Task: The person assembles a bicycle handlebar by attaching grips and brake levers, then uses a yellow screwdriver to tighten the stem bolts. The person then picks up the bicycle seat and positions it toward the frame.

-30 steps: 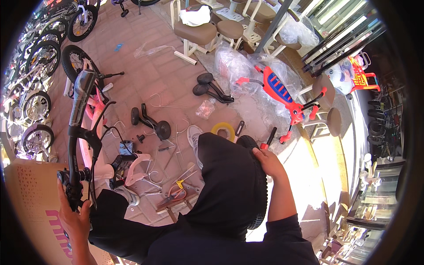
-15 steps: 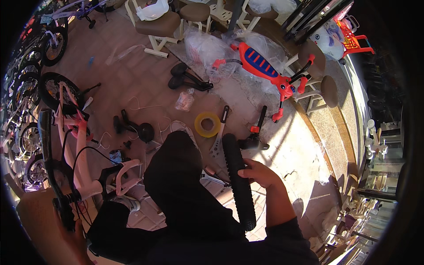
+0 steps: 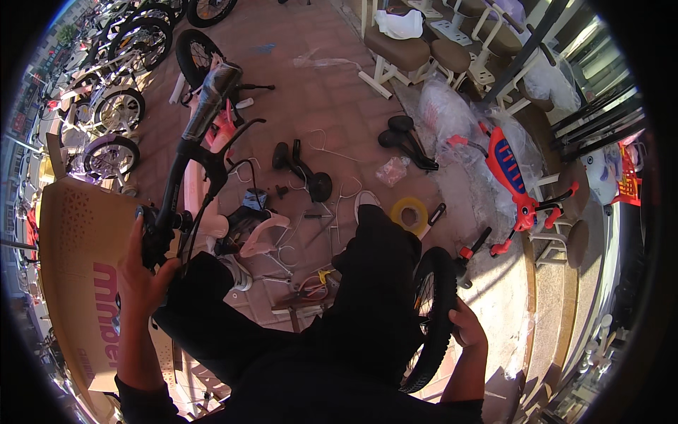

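Left hand (image 3: 141,272) on handlebar (image 3: 173,194); right hand (image 3: 466,328) on wheel (image 3: 432,311)

1. You wear a black long-sleeved top — its dark fabric fills the lower middle of the view, plain and without visible print.
2. Your left sleeve ends partway up the forearm, leaving the wrist and the left hand (image 3: 145,279) bare.
3. Your right sleeve is likewise pushed back, so the forearm and the right hand (image 3: 467,328) show uncovered.
4. Your legs are in black trousers — loose, matte cloth with soft folds at the knees.
5. A pale shoe tip shows at the end of your right leg; no gloves, rings or watch can be made out.
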A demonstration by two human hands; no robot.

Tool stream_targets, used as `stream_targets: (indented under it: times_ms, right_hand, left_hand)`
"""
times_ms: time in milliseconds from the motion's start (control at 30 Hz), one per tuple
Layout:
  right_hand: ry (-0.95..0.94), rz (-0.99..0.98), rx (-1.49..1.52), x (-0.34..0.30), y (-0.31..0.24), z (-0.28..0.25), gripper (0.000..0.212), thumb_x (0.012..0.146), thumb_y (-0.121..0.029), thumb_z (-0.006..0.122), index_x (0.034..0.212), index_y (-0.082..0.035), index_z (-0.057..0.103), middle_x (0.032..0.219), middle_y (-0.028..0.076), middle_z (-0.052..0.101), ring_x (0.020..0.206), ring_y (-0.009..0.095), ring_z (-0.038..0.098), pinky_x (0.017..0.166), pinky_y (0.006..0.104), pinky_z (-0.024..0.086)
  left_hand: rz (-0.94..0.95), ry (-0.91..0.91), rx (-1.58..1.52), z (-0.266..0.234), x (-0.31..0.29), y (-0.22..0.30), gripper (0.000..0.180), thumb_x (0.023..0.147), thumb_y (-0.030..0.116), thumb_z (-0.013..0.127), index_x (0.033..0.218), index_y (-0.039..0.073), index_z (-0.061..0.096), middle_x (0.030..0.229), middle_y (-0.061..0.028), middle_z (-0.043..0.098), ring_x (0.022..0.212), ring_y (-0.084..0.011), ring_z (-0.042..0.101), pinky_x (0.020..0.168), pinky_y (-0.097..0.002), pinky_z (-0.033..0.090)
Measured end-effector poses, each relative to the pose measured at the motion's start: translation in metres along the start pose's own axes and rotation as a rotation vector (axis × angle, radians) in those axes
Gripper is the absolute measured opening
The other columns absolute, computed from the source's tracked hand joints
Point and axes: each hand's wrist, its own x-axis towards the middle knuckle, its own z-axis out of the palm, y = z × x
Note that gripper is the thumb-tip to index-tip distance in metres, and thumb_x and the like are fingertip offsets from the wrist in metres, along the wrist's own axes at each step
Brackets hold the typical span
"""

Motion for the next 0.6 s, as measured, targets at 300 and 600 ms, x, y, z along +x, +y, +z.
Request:
stream_targets:
  times_ms: [300, 600]
  right_hand:
    - [0.433, -0.337, -1.016, 0.047, -0.094, 0.073, 0.069, 0.091, -0.024, 0.079, 0.148, 0.004, 0.054, 0.118, 0.021, 0.073, 0.101, 0.024, 0.072, 0.089, 0.0368, 0.057]
    - [-0.142, -1.574, -1.34, 0.091, -0.207, 0.394, 0.051, 0.084, -0.018, 0.083, 0.128, 0.0, 0.068, 0.116, 0.018, 0.072, 0.107, 0.038, 0.069, 0.099, 0.046, 0.053]
  left_hand:
    - [0.038, 0.002, 0.225, -0.004, 0.002, 0.009, 0.097, 0.076, 0.032, 0.089, 0.158, 0.004, 0.044, 0.108, -0.0236, 0.074, 0.097, -0.0438, 0.072, 0.085, -0.0486, 0.055]
    - [-0.019, -0.092, 0.219, -0.009, 0.006, 0.015, 0.096, 0.08, 0.043, 0.086, 0.157, 0.005, 0.044, 0.096, -0.0198, 0.075, 0.084, -0.0434, 0.072, 0.072, -0.052, 0.056]
